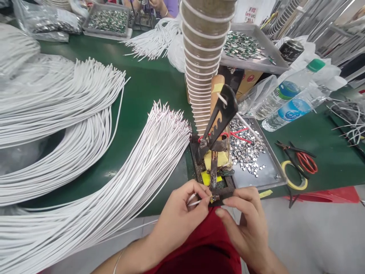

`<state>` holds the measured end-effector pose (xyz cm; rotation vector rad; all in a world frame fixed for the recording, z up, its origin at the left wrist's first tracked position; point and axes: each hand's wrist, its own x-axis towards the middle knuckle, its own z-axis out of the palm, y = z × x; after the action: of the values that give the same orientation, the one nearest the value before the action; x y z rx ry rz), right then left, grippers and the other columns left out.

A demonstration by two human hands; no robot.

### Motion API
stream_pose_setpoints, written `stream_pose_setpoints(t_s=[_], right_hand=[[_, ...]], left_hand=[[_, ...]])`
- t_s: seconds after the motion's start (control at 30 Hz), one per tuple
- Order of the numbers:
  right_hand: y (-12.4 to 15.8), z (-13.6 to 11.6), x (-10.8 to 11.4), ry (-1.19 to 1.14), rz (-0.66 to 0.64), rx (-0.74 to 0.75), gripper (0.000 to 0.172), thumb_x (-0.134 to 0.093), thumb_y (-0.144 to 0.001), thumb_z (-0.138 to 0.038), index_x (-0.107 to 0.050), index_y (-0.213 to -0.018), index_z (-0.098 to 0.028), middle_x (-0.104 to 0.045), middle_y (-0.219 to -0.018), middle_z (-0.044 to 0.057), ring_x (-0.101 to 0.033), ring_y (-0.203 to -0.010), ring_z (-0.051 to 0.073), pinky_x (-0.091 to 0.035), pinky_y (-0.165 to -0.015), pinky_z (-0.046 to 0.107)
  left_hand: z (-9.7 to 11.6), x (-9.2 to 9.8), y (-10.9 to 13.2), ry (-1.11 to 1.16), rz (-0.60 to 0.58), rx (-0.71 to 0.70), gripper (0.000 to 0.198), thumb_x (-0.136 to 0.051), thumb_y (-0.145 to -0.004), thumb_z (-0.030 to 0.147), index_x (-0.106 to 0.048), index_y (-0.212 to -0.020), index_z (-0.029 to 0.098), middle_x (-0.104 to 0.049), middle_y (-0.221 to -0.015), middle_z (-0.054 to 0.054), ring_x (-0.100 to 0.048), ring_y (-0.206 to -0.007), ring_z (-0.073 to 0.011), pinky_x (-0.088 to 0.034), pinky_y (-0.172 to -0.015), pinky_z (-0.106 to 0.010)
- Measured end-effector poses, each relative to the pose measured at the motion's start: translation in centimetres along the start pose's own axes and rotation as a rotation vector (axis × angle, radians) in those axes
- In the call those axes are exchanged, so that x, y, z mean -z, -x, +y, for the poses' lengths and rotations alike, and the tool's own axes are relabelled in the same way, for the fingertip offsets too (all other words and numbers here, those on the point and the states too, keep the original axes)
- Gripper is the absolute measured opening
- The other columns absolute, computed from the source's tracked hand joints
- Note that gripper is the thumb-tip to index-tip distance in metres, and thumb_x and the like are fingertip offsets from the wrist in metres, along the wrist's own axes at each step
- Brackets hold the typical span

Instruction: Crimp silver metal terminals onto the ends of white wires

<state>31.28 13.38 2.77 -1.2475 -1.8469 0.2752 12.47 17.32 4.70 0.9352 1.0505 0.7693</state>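
My left hand (pixel 181 217) pinches the end of a thin white cord (pixel 194 203) and holds its tip at the base of a small black hand press (pixel 216 152) at the table's front edge. My right hand (pixel 245 224) is beside it on the right, fingers curled, fingertips against the press base near the cord tip; whether it holds a clip is hidden. The press lever (pixel 221 114) stands raised. A metal tray (pixel 270 179) of small shiny metal clips (pixel 245 146) lies just right of the press.
Big bundles of white cords (pixel 128 171) cover the green table (pixel 148 95) at left. A tall stack of paper cups (pixel 205 57) rises behind the press. Water bottles (pixel 293 102), red-handled pliers (pixel 302 158), a yellow tape ring (pixel 293 179) and more clip trays (pixel 256 62) sit right and behind. Another person's hands (pixel 155 4) work at the far side.
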Motion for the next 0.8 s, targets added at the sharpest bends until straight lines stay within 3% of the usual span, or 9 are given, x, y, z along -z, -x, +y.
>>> stream_pose_setpoints(t_s=[0.13,0.23,0.47,0.67,0.8], right_hand=[[-0.1,-0.5,0.3,-0.083,-0.159,-0.057,0.021,-0.069,-0.099,-0.016,-0.071,-0.118,-0.025,-0.055,-0.089,0.0,-0.056,-0.082,0.017,-0.055,-0.068,0.028],[-0.3,-0.6,0.3,-0.155,-0.25,-0.078,0.016,-0.067,-0.101,-0.017,-0.073,-0.112,-0.026,-0.055,-0.085,-0.001,-0.057,-0.078,0.015,-0.053,-0.065,0.026],[-0.8,0.0,1.2,-0.183,-0.234,-0.101,0.008,-0.071,-0.1,-0.019,-0.076,-0.103,-0.025,-0.061,-0.08,-0.002,-0.059,-0.075,0.014,-0.05,-0.065,0.027],[-1.0,-0.1,1.1,-0.462,-0.32,-0.084,0.015,-0.066,-0.106,-0.037,-0.078,-0.101,-0.029,-0.066,-0.075,-0.003,-0.062,-0.075,0.013,-0.054,-0.069,0.026],[-1.2,0.5,2.0,-0.375,-0.331,-0.13,0.018,-0.062,-0.108,-0.037,-0.08,-0.105,-0.031,-0.062,-0.082,-0.001,-0.062,-0.079,0.015,-0.054,-0.068,0.026]], left_hand=[[-1.5,-0.6,0.7,-0.164,-0.12,-0.026,0.012,-0.064,-0.091,0.017,-0.059,-0.081,0.022,-0.073,-0.09,-0.001,-0.062,-0.079,-0.0177,-0.05,-0.073,-0.028],[-2.2,-0.8,1.2,-0.324,-0.185,-0.069,0.015,-0.057,-0.089,0.007,-0.061,-0.086,0.022,-0.074,-0.093,-0.002,-0.065,-0.084,-0.0194,-0.052,-0.078,-0.029],[-1.8,0.6,2.2,-0.437,-0.175,-0.304,0.025,-0.05,-0.104,0.014,-0.071,-0.095,0.02,-0.063,-0.103,-0.006,-0.067,-0.091,-0.0182,-0.055,-0.085,-0.025],[-1.6,0.8,2.2,-0.396,-0.362,-0.25,0.03,-0.056,-0.107,0.021,-0.08,-0.089,0.021,-0.07,-0.103,-0.007,-0.071,-0.092,-0.0203,-0.057,-0.082,-0.024],[-1.5,0.8,2.1,-0.379,-0.337,-0.201,0.028,-0.058,-0.106,0.022,-0.082,-0.091,0.023,-0.071,-0.103,-0.006,-0.072,-0.096,-0.0214,-0.058,-0.089,-0.026]])
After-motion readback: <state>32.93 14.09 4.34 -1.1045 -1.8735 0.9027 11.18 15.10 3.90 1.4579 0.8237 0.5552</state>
